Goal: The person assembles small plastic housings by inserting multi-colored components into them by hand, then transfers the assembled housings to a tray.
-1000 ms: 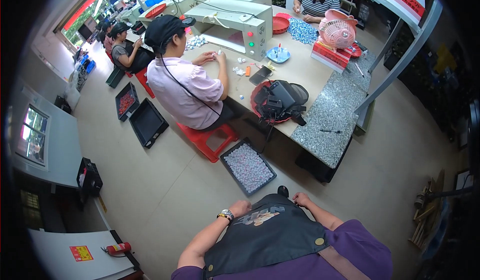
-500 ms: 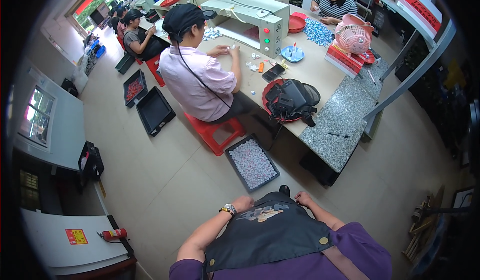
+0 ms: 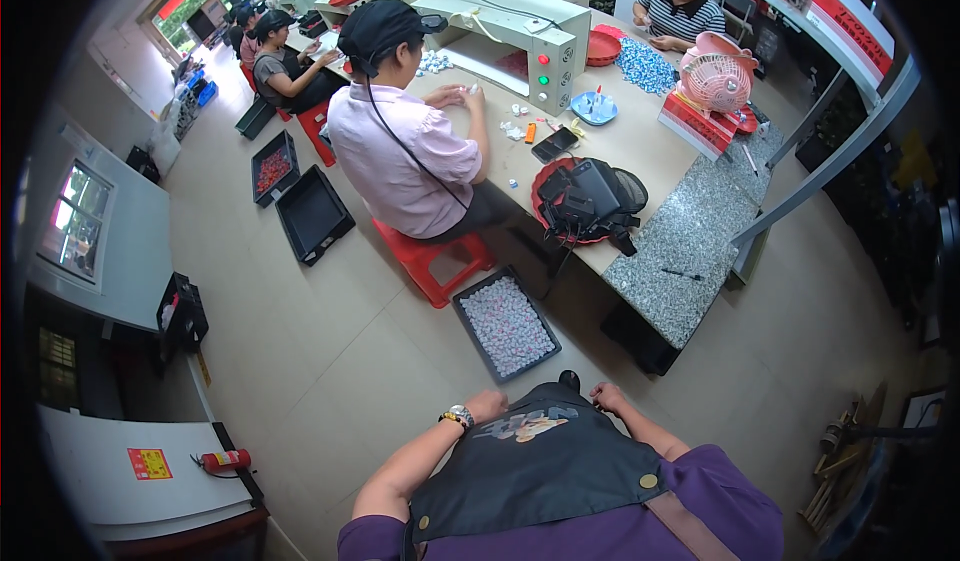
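Note:
My left hand (image 3: 487, 405), with a watch and a beaded bracelet at the wrist, is beside the left edge of the dark apron (image 3: 540, 471) I wear. Its fingers are turned down and hidden. On the other side, my right hand (image 3: 606, 397) is by the apron's right edge, its fingers curled; whatever they hold, if anything, does not show. The tip of a black shoe (image 3: 569, 380) shows between the hands. Ahead of them, a black tray (image 3: 548, 353) full of small pale pink and white pieces lies on the floor.
A co-worker in a pink shirt (image 3: 405, 151) sits on a red stool (image 3: 432, 271) at the long table (image 3: 665, 136). The table's speckled end (image 3: 665, 281) juts out ahead right. A black crate (image 3: 345, 223) lies on the floor at left. A fire extinguisher (image 3: 226, 459) is at lower left.
The view has shifted slightly, so the table and people appear a little farther right. My hands keep their place by the apron. The co-worker in pink still handles a small piece.

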Action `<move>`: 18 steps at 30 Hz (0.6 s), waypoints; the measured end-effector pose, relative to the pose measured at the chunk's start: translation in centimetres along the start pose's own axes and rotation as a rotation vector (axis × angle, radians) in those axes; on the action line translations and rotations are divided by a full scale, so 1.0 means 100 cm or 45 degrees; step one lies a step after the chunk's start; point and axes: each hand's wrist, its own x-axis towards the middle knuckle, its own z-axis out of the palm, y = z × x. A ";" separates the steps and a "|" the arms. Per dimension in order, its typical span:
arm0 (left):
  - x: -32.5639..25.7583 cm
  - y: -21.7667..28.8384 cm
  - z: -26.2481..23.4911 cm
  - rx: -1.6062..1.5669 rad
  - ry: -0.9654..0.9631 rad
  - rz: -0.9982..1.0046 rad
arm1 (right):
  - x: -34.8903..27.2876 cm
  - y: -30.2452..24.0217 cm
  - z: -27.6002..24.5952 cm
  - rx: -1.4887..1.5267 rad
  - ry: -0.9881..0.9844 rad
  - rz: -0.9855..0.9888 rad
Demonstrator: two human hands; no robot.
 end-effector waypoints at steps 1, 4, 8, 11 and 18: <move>0.000 -0.001 0.001 -0.001 0.002 -0.001 | -0.001 -0.001 0.000 0.009 0.008 -0.012; 0.000 -0.004 0.002 -0.004 0.005 0.005 | 0.003 0.000 0.001 -0.070 0.009 -0.049; -0.002 -0.002 -0.001 0.043 -0.016 0.007 | -0.001 -0.005 -0.001 -0.005 -0.005 -0.009; -0.005 0.003 -0.003 0.042 -0.011 -0.009 | -0.001 -0.007 -0.002 -0.008 -0.025 0.001; -0.011 0.010 -0.007 0.088 0.026 -0.002 | -0.002 -0.004 0.000 -0.017 -0.001 -0.029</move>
